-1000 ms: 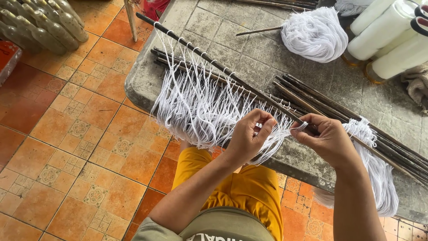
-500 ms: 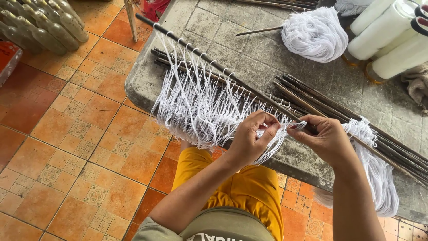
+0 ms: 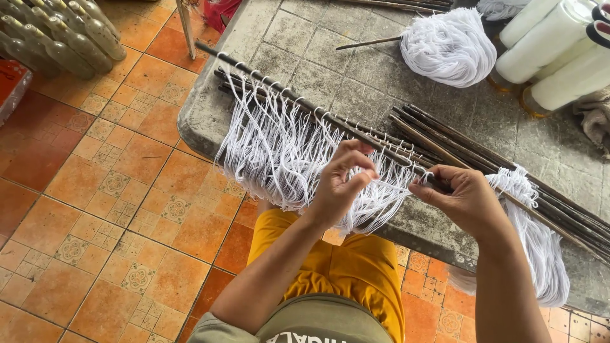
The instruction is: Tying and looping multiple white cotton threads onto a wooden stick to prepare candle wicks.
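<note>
The left hand [image 3: 340, 184] is pinching a few white strings [image 3: 286, 159] between thumb and fingertips, its grip closed on them just below the long dark rod [image 3: 318, 117] that is lying slantwise across the grey stone counter [image 3: 305, 51]. The right hand [image 3: 460, 197] is closing around the same rod farther along, fingers curled over it and over the looped string there. The strings are hanging in a row of loops from the rod, spilling over the counter's near edge toward the person's yellow shorts [image 3: 343, 267]. A thick white hank [image 3: 540, 248] is draping off the counter just right of the right hand. More dark rods [image 3: 508, 171] are lying bundled behind the hands. Farther back a loose skein of white yarn [image 3: 448, 47] is sitting beside large white spools [image 3: 559, 57]. An orange tiled floor [image 3: 95, 190] is showing to the left.
</note>
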